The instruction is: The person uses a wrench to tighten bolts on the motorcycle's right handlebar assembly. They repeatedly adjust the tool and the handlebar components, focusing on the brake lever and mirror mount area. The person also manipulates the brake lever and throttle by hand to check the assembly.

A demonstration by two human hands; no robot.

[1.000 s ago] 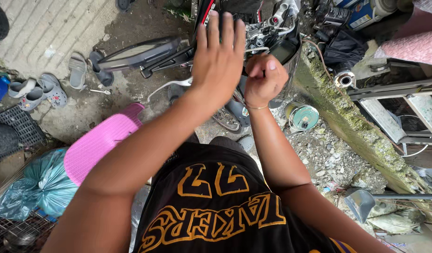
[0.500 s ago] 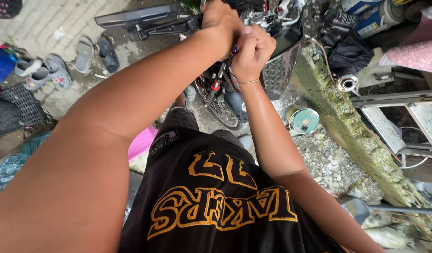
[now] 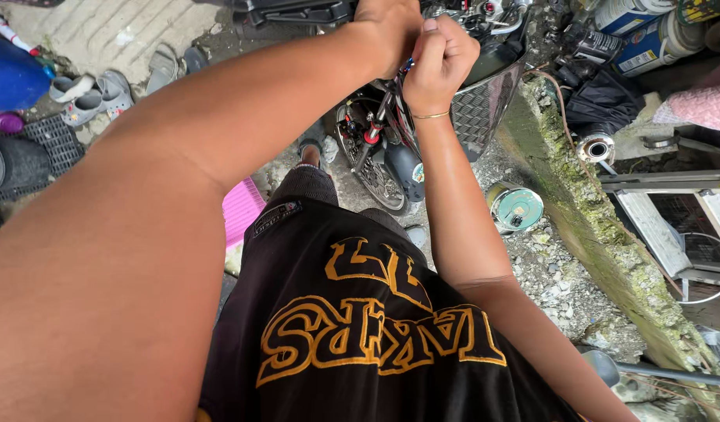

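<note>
Gravel ground lies under both hands (image 3: 410, 43) gripping motorcycle (image 3: 391, 148) parts.

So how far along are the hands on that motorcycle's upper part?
Nothing looks finished yet. In hand: the left hand and the right hand, closed in a fist, are pressed together over the top of the motorcycle, pinching a small blue-tipped part; what it is cannot be made out. Left: whatever they are fitting is not released, and a round tin sits untouched on the gravel beside the mossy kerb.
</note>
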